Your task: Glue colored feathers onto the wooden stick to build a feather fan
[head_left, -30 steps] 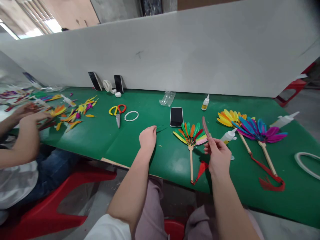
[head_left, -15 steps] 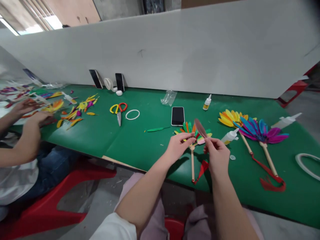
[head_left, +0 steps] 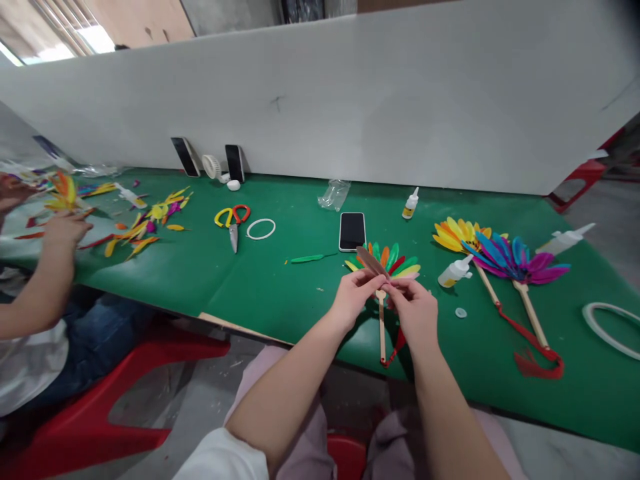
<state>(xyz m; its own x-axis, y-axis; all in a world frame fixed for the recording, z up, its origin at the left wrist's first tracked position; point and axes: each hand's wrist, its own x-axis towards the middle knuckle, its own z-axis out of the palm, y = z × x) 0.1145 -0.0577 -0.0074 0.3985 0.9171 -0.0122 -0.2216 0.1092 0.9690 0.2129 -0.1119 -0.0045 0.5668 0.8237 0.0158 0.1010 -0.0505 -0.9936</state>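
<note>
A brown feather [head_left: 371, 261] stands tilted between my hands, over a feather fan [head_left: 395, 257] with green, orange, red and yellow feathers. My left hand [head_left: 354, 297] is closed, its fingertips pinched at the feather's lower end. My right hand [head_left: 416, 310] is closed too, thumb and fingers meeting the left fingertips at that same end. Between and below the hands, the fan's wooden handle [head_left: 383, 330] points toward me. Its red tassel [head_left: 399, 345] lies partly behind my right hand. The fan's centre is mostly covered by my fingers.
A phone [head_left: 353, 231], a loose green feather [head_left: 313, 258], scissors [head_left: 233, 230] and a white ring [head_left: 261, 229] lie beyond my left hand. On the right are a glue bottle [head_left: 455, 271], a yellow fan [head_left: 453, 235] and a blue-purple fan [head_left: 525, 260]. A co-worker's hand [head_left: 67, 228] works at far left.
My right hand has moved left with the brown feather, bringing it to my left fingertips over the fan. The feather now leans left. The co-worker's hands at left have moved apart.
</note>
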